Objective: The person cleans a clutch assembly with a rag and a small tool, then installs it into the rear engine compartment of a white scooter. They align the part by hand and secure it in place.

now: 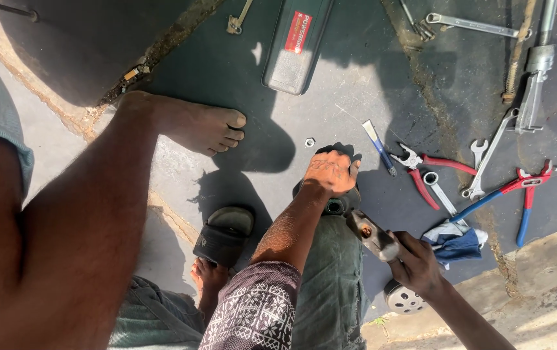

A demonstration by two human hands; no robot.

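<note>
- Although it plays no part in the work, a bare foot [207, 129] rests on the dark mat at the far left. A black rubber sandal [223, 234] lies at its 6 o'clock.
- At 12 o'clock from the hands lies a long grey-green metal case with a red label [295, 45], and a small silver hex nut [309, 142] sits alone just beside the left hand, at its 11 o'clock.
- The left hand [330, 172] is closed over the top of a dark, chunky metal-looking part [338, 206], fingers curled down and clamped on it. The part stands on the mat against a green trouser leg [330, 285], near the centre.
- Dull black and lumpy, with a rounded opening low on its side, the part looks stiff and fairly heavy, perhaps greasy. A firm grip from above, as here, seems the safest hold.
- The right hand [418, 262], at 4 o'clock from the part, is wrapped tight around a short grey metal cylinder [370, 234] whose rusty open end points at the part, close to touching it. It looks solid, hard and weighty, best held by its rear end.
- A white perforated round disc [403, 299] lies at 6 o'clock from the right hand.
- Further right lie red-handled pliers [424, 172], a crumpled blue and white rag [453, 238], and red-and-blue-handled cutters [518, 191].
</note>
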